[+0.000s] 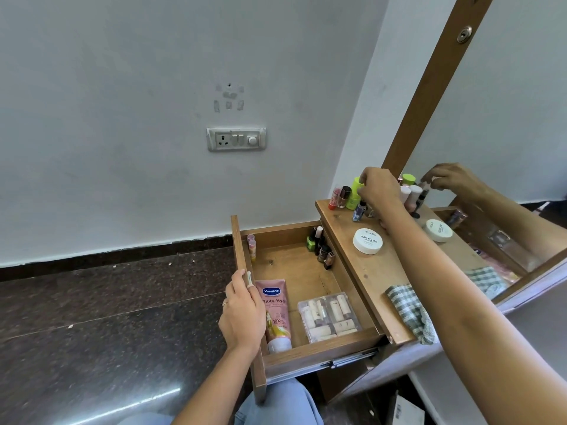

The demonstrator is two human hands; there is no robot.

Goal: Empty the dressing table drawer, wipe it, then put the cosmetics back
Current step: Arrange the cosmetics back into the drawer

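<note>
The wooden drawer (302, 273) stands pulled out. In it lie a pink Vaseline tube (275, 314) and a clear case of lipsticks (329, 317). Small nail polish bottles (320, 246) stand at its back right and two lip balm sticks (251, 245) at its back left. My left hand (244, 314) grips the top edge of the drawer front. My right hand (382, 193) is over a cluster of bottles on the tabletop, fingers curled down beside a green bottle (355, 191) and a blue nail polish bottle (359, 212). What it holds is hidden.
On the tabletop (372, 280) sit a white nail polish jar (367, 240), a green checked cloth (408, 308) near the front edge, and red and dark bottles (339, 197) at the back. A mirror (491, 191) stands to the right. A wall socket (236, 139) is on the wall.
</note>
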